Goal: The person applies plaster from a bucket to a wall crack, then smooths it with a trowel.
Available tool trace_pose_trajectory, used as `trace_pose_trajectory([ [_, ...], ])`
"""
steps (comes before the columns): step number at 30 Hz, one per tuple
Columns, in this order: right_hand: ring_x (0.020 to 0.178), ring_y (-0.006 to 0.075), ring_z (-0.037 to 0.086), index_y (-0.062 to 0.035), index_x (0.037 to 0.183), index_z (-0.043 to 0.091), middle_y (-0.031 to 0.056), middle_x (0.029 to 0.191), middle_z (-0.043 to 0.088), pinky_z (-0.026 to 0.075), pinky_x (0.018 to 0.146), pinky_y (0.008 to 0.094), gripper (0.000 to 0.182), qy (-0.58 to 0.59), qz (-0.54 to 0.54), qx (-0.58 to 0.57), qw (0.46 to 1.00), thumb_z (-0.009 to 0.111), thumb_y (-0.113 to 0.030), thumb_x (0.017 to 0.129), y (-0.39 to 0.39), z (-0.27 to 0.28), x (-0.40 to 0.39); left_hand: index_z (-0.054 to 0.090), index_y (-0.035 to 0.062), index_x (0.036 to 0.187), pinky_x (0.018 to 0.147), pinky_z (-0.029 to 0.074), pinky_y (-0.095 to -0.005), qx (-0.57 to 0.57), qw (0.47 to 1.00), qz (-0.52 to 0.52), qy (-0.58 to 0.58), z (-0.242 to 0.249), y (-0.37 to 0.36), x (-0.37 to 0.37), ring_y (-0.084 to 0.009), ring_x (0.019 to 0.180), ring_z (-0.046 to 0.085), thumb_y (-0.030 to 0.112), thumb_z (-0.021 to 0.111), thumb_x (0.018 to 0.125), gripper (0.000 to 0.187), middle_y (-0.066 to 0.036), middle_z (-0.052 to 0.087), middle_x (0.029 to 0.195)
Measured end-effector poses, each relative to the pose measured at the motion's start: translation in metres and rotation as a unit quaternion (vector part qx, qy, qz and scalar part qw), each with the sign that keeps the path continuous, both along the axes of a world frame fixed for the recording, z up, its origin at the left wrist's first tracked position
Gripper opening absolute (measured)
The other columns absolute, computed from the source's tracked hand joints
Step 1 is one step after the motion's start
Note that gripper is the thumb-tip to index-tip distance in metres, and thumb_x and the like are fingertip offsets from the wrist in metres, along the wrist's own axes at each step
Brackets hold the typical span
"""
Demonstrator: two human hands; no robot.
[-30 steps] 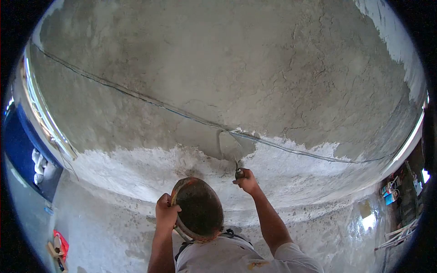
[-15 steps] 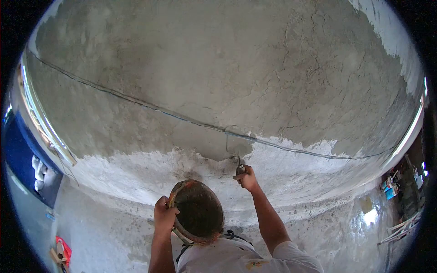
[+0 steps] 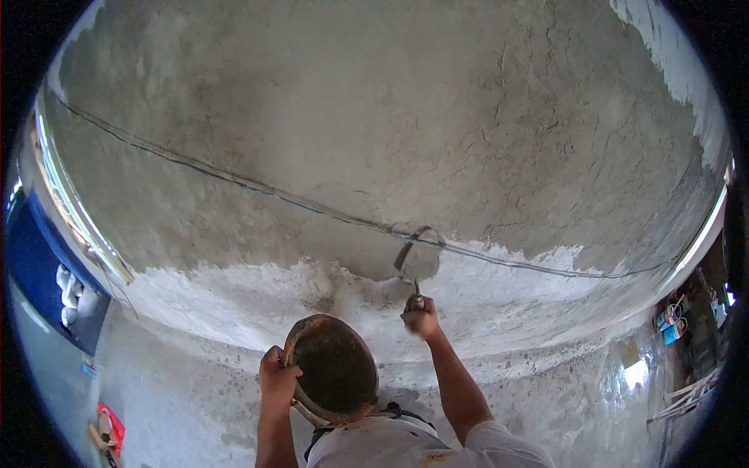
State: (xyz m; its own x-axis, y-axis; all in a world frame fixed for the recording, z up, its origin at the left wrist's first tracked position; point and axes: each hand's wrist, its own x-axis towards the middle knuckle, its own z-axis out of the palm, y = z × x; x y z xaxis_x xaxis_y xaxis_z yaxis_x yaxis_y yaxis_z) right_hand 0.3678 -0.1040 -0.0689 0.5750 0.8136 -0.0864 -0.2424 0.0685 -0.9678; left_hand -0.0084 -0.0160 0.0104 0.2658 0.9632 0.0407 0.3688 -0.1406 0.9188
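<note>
My left hand (image 3: 278, 374) grips the rim of a round, stained pan (image 3: 334, 366) that leans against my body, its inside dark. Fingers wrapped round its handle, my right hand (image 3: 422, 317) holds a trowel (image 3: 418, 265) up to the wall. The blade lies at the lower edge of the grey plaster (image 3: 343, 117), just under a thin cable (image 3: 312, 204) that crosses the wall. Below that ragged edge shows the whitish wall (image 3: 234, 300).
Concrete floor (image 3: 179, 390) runs along the wall's foot. At left are a blue surface (image 3: 47, 257) with white bundles (image 3: 69, 295) and a red item (image 3: 115, 430). Blue-labelled containers (image 3: 669, 324) and pale sticks (image 3: 686, 396) lie at right.
The trowel blade has turned, now showing a broad face with a dark edge near the cable. My right hand is slightly lower in view; the pan has shifted slightly left.
</note>
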Motion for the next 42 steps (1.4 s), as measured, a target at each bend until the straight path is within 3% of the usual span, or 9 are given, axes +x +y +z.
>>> trace_pose_trajectory([
  [3,0.044,0.0162,0.049,-0.0085,0.071,0.052,0.0053,0.059,0.055,0.033,0.039,0.0334,0.023,-0.061,0.012,0.004,0.998,0.072,0.002,0.07,0.013,0.017,-0.002,0.044,0.0028,0.073,0.061,0.043,-0.0366,-0.067,0.997,0.021,-0.02,0.017,-0.01,-0.002,-0.0191,0.065,0.047,-0.002,0.07,0.06,0.03,-0.007,0.049,0.068],
  [5,0.051,0.0159,0.052,-0.0058,0.079,0.054,0.0019,0.061,0.054,0.041,0.048,0.0344,0.025,-0.09,0.028,-0.015,0.995,0.075,0.004,0.071,0.021,0.02,-0.002,0.045,0.0028,0.074,0.061,0.043,-0.0361,-0.066,0.997,0.021,-0.038,-0.008,-0.001,-0.012,-0.0185,0.066,0.048,-0.002,0.069,0.06,0.029,-0.007,0.051,0.069],
  [8,0.053,0.0145,0.051,-0.005,0.08,0.055,0.001,0.062,0.053,0.041,0.05,0.0336,0.024,-0.17,0.02,0.002,0.985,0.075,0.005,0.073,0.03,0.026,-0.012,0.047,0.0027,0.074,0.062,0.043,-0.035,-0.061,0.997,0.023,-0.046,-0.014,0.0,-0.015,-0.017,0.066,0.049,-0.003,0.068,0.06,0.026,-0.006,0.053,0.069],
  [20,0.047,0.0152,0.05,-0.0078,0.068,0.049,0.0019,0.058,0.051,0.038,0.043,0.0331,0.027,-0.02,-0.044,0.0,0.999,0.07,0.009,0.069,0.028,0.008,-0.026,0.046,0.0057,0.075,0.062,0.044,-0.0331,-0.067,0.996,0.026,-0.05,-0.006,-0.001,-0.018,-0.0149,0.067,0.05,-0.004,0.066,0.059,0.028,-0.002,0.052,0.072],
  [24,0.045,0.0153,0.049,-0.0081,0.07,0.049,0.0025,0.06,0.052,0.038,0.041,0.0335,0.028,0.004,-0.066,0.084,0.994,0.07,0.011,0.068,0.024,-0.032,-0.034,0.049,0.0041,0.076,0.061,0.044,-0.0335,-0.069,0.995,0.03,-0.069,0.003,-0.005,-0.016,-0.0147,0.065,0.051,-0.004,0.068,0.061,0.026,-0.003,0.054,0.071],
  [29,0.045,0.0151,0.05,-0.01,0.07,0.051,0.0024,0.059,0.054,0.037,0.042,0.0325,0.029,-0.018,-0.032,0.056,0.998,0.074,0.007,0.067,0.033,0.011,-0.033,0.048,0.0043,0.076,0.06,0.044,-0.0336,-0.057,0.995,0.021,-0.084,0.0,-0.004,-0.018,-0.0153,0.065,0.049,-0.005,0.068,0.06,0.027,-0.002,0.052,0.07],
  [34,0.048,0.0176,0.051,-0.0103,0.063,0.046,0.0027,0.059,0.052,0.04,0.046,0.0354,0.034,-0.004,-0.004,0.031,1.0,0.076,0.005,0.067,0.046,-0.012,-0.022,0.047,0.0044,0.075,0.059,0.042,-0.034,-0.057,0.997,0.022,-0.042,-0.007,0.002,-0.019,-0.0162,0.064,0.047,-0.005,0.069,0.058,0.029,-0.004,0.05,0.068],
  [36,0.048,0.0182,0.05,-0.0101,0.063,0.046,0.0033,0.059,0.052,0.04,0.047,0.0357,0.034,-0.054,0.034,-0.062,0.996,0.075,0.006,0.068,0.039,-0.038,-0.025,0.043,0.0088,0.075,0.065,0.043,-0.0314,-0.085,0.995,0.034,-0.034,0.003,-0.002,-0.017,-0.0153,0.068,0.046,-0.003,0.065,0.056,0.032,-0.001,0.046,0.073],
  [42,0.05,0.0171,0.053,-0.0089,0.072,0.053,0.0037,0.061,0.055,0.042,0.048,0.034,0.027,-0.034,0.019,0.028,0.999,0.074,0.006,0.068,0.021,-0.044,-0.031,0.043,0.0076,0.075,0.066,0.042,-0.0323,-0.054,0.998,0.016,-0.026,0.0,0.0,-0.023,-0.0156,0.069,0.046,-0.003,0.067,0.055,0.033,-0.001,0.047,0.073],
])
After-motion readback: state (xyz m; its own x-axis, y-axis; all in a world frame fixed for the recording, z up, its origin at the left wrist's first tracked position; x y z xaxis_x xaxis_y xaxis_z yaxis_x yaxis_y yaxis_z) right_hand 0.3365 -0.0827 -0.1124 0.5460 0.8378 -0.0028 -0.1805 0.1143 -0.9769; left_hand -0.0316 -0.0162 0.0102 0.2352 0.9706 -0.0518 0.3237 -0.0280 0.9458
